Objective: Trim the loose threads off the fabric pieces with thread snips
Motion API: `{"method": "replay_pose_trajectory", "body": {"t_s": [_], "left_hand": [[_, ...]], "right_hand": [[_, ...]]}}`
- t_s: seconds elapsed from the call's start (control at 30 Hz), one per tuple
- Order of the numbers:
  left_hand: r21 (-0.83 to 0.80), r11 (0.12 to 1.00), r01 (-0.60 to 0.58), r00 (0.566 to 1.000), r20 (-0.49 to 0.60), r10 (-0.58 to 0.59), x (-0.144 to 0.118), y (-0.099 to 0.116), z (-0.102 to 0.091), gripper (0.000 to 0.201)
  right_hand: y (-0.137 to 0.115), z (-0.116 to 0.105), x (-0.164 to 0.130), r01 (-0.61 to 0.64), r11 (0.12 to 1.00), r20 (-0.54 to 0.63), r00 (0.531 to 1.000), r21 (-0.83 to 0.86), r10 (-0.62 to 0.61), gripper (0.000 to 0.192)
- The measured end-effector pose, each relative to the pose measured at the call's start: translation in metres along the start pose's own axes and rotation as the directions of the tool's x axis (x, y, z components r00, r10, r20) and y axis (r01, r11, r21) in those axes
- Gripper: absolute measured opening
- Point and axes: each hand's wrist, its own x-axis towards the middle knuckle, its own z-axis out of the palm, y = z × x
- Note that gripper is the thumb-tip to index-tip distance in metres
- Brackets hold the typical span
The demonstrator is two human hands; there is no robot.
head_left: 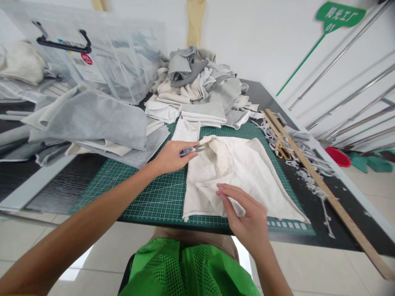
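on green cutting mat (148, 193): rumpled cream cloth (243, 172); left hand (171, 158) grips blue snips (189, 150), right hand (243, 213) flat, unclenched, pressing cloth.

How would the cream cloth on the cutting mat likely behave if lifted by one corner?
The cream cloth is creased and bunched near the left hand, so it would probably droop. It looks thin, likely light, and might slide over the green mat.

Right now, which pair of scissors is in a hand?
The small blue-handled scissors, gripped in the left hand at the cream cloth's edge. The gold-handled scissors lie untouched beside the long wooden ruler.
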Motion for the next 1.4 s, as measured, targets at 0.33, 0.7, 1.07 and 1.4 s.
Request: {"method": "replay_pose_trajectory", "body": {"t_s": [0.33,0.7,1.07,1.4], "left_hand": [[-0.006,1.0,0.002,1.0,0.013,-0.002,0.0,0.004,0.0,0.038],[-0.02,0.994,0.108,0.993,0.051,-0.107,-0.021,0.046,-0.044,0.035],[0.075,0.957,0.279,0.96,-0.002,-0.279,-0.147,0.098,-0.053,0.034],[-0.007,0.903,0.429,0.892,-0.156,-0.425,-0.186,0.111,-0.049,0.039]], "right_hand": [[-0.01,0.0,-0.004,0.139,0.99,0.012,0.99,0.008,-0.139,0.038],[-0.022,0.014,0.0,0.26,0.964,0.473,0.856,-0.05,-0.207,0.022],[-0.014,0.027,0.025,0.504,0.863,0.636,0.668,-0.005,-0.386,0.031],[-0.005,0.035,0.028,0.274,0.951,0.55,0.777,0.142,-0.306,0.021]]}}
